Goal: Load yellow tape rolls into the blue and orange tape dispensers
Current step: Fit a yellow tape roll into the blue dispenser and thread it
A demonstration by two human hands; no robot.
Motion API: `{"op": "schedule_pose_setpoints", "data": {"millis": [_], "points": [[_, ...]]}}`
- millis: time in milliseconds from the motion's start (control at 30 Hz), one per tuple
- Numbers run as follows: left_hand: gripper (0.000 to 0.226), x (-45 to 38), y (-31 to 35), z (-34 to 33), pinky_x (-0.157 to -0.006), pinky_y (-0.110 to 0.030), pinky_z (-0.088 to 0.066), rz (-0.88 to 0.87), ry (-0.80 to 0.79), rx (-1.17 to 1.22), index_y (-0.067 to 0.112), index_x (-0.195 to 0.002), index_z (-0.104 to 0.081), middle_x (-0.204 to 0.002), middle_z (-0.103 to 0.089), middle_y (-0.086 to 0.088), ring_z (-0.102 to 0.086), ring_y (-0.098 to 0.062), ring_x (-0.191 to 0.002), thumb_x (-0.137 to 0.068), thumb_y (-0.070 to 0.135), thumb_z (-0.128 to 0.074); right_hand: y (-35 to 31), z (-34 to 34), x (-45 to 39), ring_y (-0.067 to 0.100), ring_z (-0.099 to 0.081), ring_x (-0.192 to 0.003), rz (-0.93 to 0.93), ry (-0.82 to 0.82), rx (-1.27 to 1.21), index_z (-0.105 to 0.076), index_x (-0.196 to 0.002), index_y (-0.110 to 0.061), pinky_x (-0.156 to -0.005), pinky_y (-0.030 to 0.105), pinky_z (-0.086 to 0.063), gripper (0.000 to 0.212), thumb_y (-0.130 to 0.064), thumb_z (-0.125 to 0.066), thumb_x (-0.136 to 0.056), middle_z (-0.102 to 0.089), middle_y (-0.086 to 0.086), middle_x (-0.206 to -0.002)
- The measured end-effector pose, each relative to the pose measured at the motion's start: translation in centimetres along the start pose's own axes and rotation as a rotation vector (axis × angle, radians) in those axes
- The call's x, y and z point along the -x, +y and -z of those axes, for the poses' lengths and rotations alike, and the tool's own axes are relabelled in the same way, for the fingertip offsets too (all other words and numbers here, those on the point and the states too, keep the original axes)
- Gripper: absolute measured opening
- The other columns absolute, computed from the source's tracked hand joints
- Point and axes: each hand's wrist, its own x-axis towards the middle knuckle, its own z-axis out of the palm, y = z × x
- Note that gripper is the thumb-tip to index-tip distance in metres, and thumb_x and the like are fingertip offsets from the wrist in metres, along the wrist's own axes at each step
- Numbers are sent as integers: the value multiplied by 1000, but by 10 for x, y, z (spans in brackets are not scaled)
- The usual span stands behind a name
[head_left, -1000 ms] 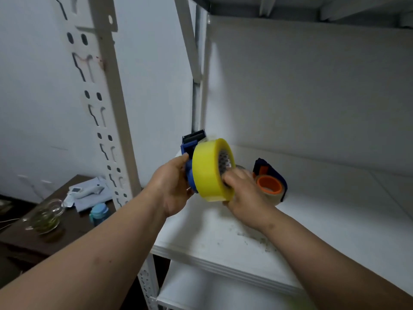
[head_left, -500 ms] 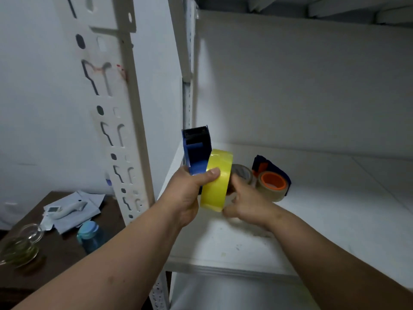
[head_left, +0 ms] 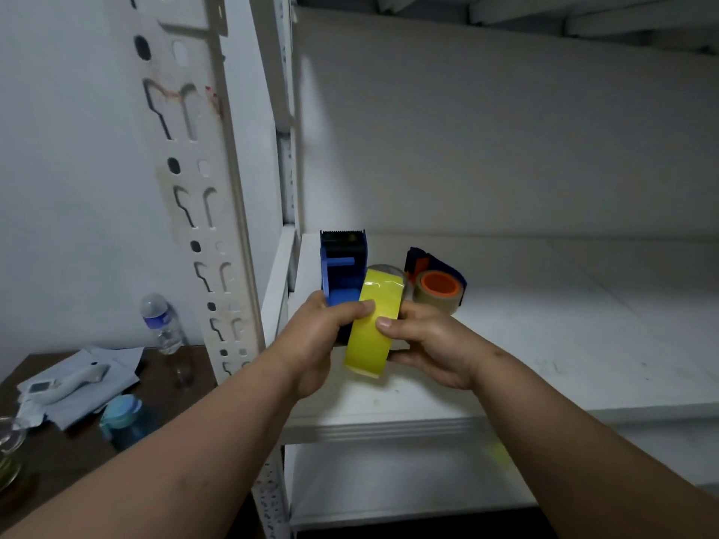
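I have my left hand (head_left: 311, 336) gripping the blue dispenser (head_left: 342, 270), cutter end up and away from me, thumb on the yellow tape roll (head_left: 373, 324), which my right hand (head_left: 432, 344) grasps from the opposite side. The roll stands on edge just right of the dispenser, probably already on its hub. The orange dispenser (head_left: 435, 284) waits behind on the shelf (head_left: 544, 344)
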Motion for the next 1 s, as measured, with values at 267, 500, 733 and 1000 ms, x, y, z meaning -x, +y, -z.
{"op": "schedule_pose_setpoints", "data": {"millis": [267, 500, 733, 1000], "points": [[41, -4, 12, -19, -106, -47, -43, 140, 38, 229, 21, -102, -76, -106, -77, -9, -69, -30, -103, -87, 54, -56, -8, 10, 12, 21, -55, -114, 218, 67, 719, -53, -127, -14, -92, 34, -49, 44, -21, -66, -86, -53, 9, -127], [51, -7, 11, -43, -100, -46, -44, 177, 149, 561, 17, -116, -69, -120, -70, -15, -60, -36, -118, -94, 55, -43, -3, 38, 21, 14, -49, -99, 393, 32, 937, -55, -113, -15, -85, 26, -42, 35, -26, -67, -82, -47, 0, -108], [19, -4, 5, -51, -70, -34, -39, 86, 236, 468, 20, -106, -64, -89, -71, -5, -63, -24, -80, -90, 24, -56, 10, 58, 22, 21, -63, -102, 230, 150, 250, -56, -111, -27, -79, 35, -53, 31, -29, -63, -81, -65, 3, -112], [18, 4, 9, -50, -70, -33, -48, 86, 86, 497, 12, -101, -64, -70, -72, -4, -67, -17, -56, -86, 12, -54, -4, 89, -4, 29, -51, -109, 14, 511, 187, -33, -134, -21, -87, 44, -48, 63, -28, -63, -79, -50, 8, -128]]}}
